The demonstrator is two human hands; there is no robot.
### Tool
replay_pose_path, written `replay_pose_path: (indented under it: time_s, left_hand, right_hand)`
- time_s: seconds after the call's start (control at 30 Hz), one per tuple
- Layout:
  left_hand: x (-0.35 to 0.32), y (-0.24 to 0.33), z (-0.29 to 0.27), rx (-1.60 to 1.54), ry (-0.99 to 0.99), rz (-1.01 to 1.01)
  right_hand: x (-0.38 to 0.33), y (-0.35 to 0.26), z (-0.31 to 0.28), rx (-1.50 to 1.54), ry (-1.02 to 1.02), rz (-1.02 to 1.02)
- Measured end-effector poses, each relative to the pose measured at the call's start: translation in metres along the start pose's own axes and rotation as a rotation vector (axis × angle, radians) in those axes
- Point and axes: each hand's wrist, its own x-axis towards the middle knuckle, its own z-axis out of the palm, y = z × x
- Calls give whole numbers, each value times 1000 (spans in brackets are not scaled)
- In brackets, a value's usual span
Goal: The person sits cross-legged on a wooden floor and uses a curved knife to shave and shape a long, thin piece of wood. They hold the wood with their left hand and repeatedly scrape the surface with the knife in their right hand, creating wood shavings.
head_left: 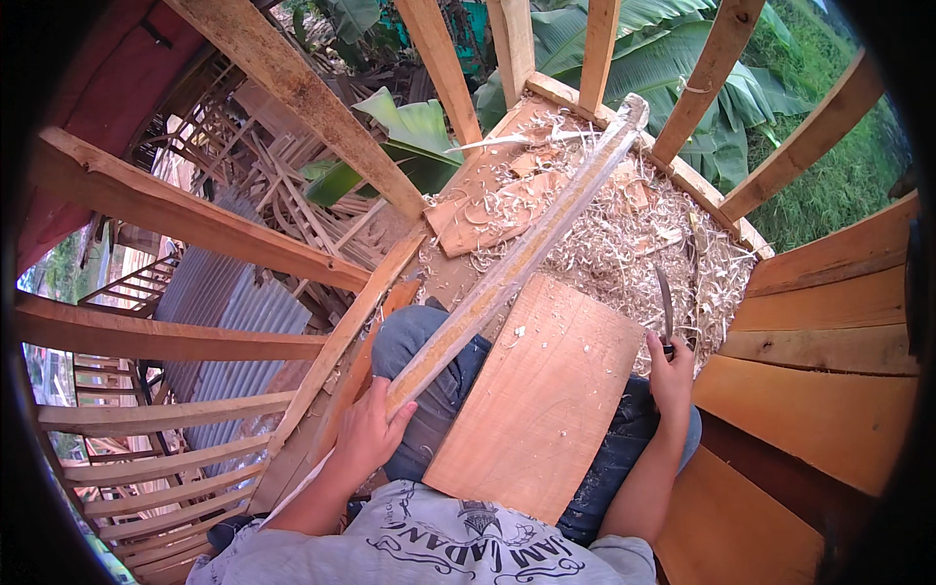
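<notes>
My left hand (371,426) is closed round the near end of a long pale wooden strip (507,268), possibly bamboo. The strip slants up and away to the right across my left knee, its far end over the railing's lower beam. In my right hand (671,372) is a knife (665,297) with a dark handle and a thin, slightly curved blade pointing away from me. A flat wooden board (551,400) lies across my lap between both hands, with a few small chips on it. The knife is apart from the strip.
Curled wood shavings (624,224) cover the floor ahead, around a flat plank (502,210). A slatted wooden railing (205,210) encloses me at left and front. Wooden panels (809,409) stand on the right. Beyond are banana leaves (643,97), corrugated sheets (234,322) and stacked timber (292,171).
</notes>
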Motion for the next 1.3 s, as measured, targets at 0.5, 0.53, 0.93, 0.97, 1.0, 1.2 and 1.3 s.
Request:
replay_pose_path:
  time_s: [0.5,0.53,0.93,0.97,1.0,1.2,1.3]
  left_hand:
    - [19,-17,-2,-48,-104,63]
    - [20,-17,-3,-39,-109,61]
    - [14,-16,9,-4,-5,19]
    - [15,-21,12,-4,12,60]
    - [15,-24,13,1,24,74]
    - [19,-31,20,7,84,150]
    - [16,-35,24,29,118,135]
  right_hand:
    - [17,25,11,-22,35,-18]
    - [18,26,11,-6,32,-22]
    - [-32,-30,37,17,133,-567]
    - [-42,-40,47,0,44,-617]
    - [-52,-51,56,-13,-45,-664]
    - [-79,-98,90,-351,-372,-602]
    - [-68,-101,82,-384,-268,-473]
